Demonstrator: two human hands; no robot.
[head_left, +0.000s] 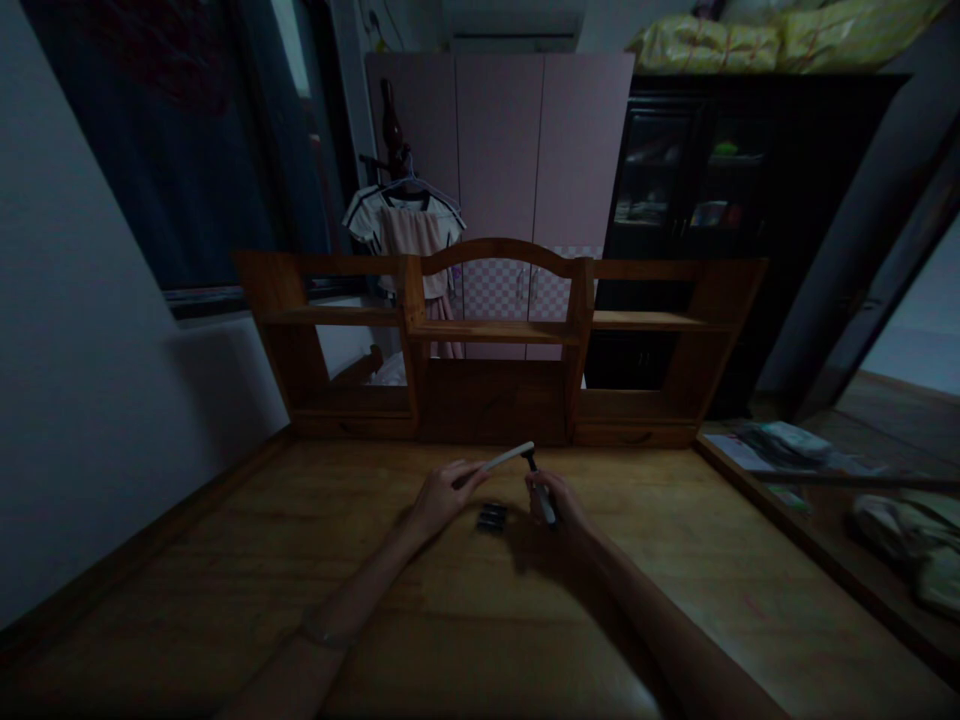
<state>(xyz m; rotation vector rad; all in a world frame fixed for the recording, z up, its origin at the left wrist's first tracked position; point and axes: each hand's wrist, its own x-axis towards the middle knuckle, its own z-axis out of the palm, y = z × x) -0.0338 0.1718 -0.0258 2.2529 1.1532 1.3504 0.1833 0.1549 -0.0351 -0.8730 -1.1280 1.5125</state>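
Note:
My left hand (pixel 444 497) is closed on a slim white stick (pixel 506 458) shaped like a toothbrush, which slants up to the right. Its far end meets the dark head of a razor (pixel 547 506); bristles cannot be made out. My right hand (pixel 564 502) grips this razor by its black and pale grey handle, head up. On the table between and below my hands lies a small black ribbed pack (pixel 491 517), perhaps razor cartridges.
The wooden table (pixel 450 620) has a raised rim and backs onto a wooden shelf unit (pixel 495 332) with small drawers. Past its right edge lie papers and plastic packets (pixel 787 442) and a pale bag (pixel 892 530). Pink wardrobe doors (pixel 499 150) stand behind.

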